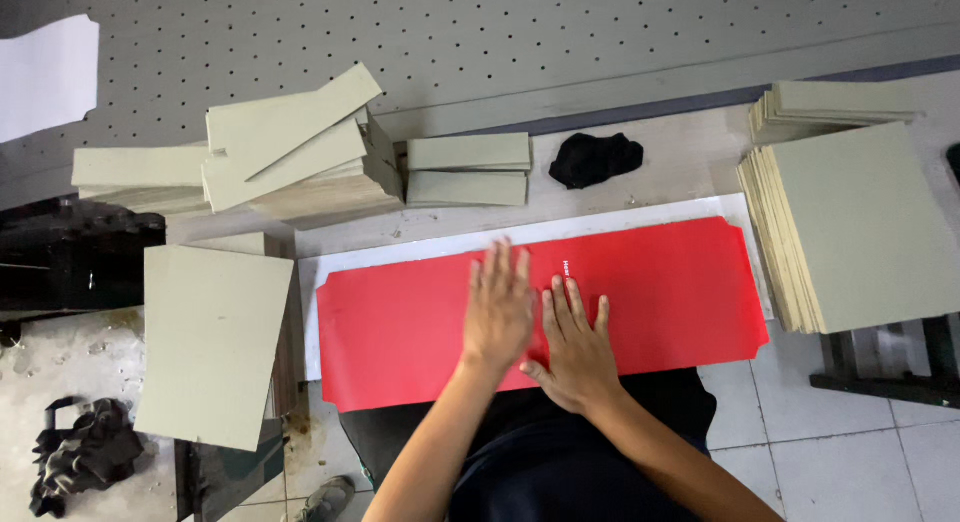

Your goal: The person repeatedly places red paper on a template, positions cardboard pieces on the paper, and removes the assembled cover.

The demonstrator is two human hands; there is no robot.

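A long red paper sheet (400,327) with clipped corners lies across a white board (440,246) in front of me. My left hand (498,307) rests flat on the sheet near its middle, fingers together and pointing away. Right beside it, my right hand (575,344) also lies palm down on the red sheet, fingers slightly spread. Neither hand holds anything. A small white mark (566,268) sits on the sheet just above my right fingertips.
Grey-green cardboard pieces stand around: a tall square stack (860,227) at right, another stack (835,107) behind it, strips (290,147) and small blocks (468,169) at the back, a large square (212,342) at left. A black cloth (595,159) lies behind the sheet.
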